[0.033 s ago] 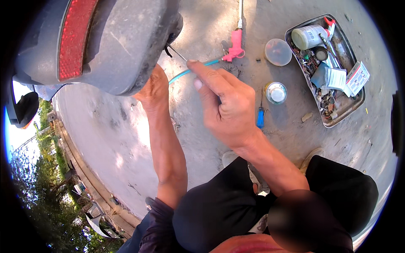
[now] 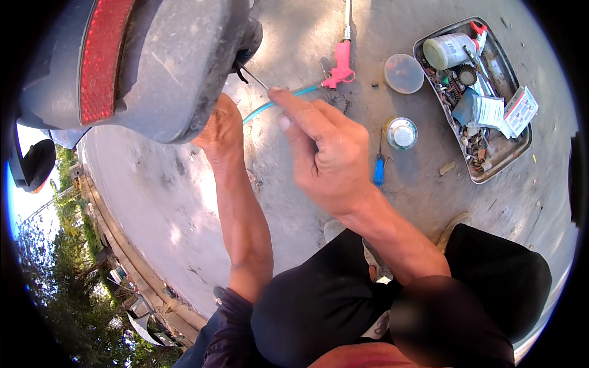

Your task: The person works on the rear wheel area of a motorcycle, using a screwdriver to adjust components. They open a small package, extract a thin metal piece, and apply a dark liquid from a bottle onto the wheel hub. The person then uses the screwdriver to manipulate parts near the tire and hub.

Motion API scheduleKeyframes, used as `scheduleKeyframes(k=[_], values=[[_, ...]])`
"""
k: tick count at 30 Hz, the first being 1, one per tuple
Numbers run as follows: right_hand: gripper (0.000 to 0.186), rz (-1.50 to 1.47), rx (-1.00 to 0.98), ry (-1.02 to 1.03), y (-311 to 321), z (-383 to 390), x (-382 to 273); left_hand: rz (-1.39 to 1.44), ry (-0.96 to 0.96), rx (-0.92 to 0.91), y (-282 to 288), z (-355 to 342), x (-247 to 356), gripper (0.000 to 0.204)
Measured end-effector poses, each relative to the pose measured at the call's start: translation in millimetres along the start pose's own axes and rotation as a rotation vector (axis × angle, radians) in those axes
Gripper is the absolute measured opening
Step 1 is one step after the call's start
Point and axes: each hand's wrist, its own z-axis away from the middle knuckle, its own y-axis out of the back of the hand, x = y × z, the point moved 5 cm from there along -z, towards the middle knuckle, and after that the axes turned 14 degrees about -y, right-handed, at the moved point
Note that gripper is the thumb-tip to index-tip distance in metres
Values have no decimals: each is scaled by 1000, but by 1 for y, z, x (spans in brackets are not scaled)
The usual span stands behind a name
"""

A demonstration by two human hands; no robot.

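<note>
Thin silver metal rod (image 2: pixel 254 76): your right hand (image 2: pixel 332 153) is touching it, barely shifting, implying steadiness; fingers' grasp, left hand (image 2: pixel 224 127) included: cannot tell.

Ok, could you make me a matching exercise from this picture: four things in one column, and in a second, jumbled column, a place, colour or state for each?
Column one:
1. Right hand
2. Spray bottle
3. Hose gun
4. Screwdriver-like tool

Column two:
A. Pink body
B. Has a blue handle
C. Touching a thin metal rod
D. Lying in the metal tray

Pairs: 1-C, 2-D, 3-A, 4-B
</note>
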Motion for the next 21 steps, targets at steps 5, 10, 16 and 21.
scheduleKeyframes(k=[5,10,16,21], values=[[39,56,18,16,-7,2,1,173,189,167,9,-22,5,22],[36,-92,22,-35,-11,-4,1,247,352,308,16,-34,9,36],[34,-186,11,-48,-10,-16,4,172,336,301,15,-39,7,50],[36,27,-24,31,-9,-12,-6,76,271,270,20,-32,-8,43]])
